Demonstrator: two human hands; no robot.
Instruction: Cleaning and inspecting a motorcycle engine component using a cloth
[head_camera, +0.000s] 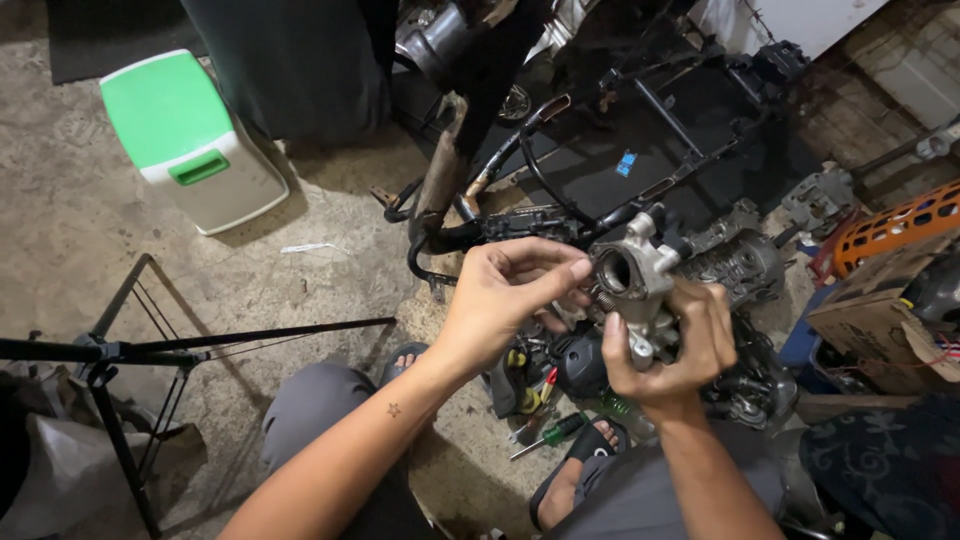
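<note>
From my feed the scene is dim overall, with light falling mostly from above and in front onto the concrete floor (120, 260) and the forearms. The green-lidded bin (190, 140) is the brightest spot, slightly washed out. Deep shadow swallows the black frame (640, 150) and the upper middle, where I lose detail. The view bends at the edges like a wide lens. The centre is sharp; the lower corners look soft and murky.
</note>
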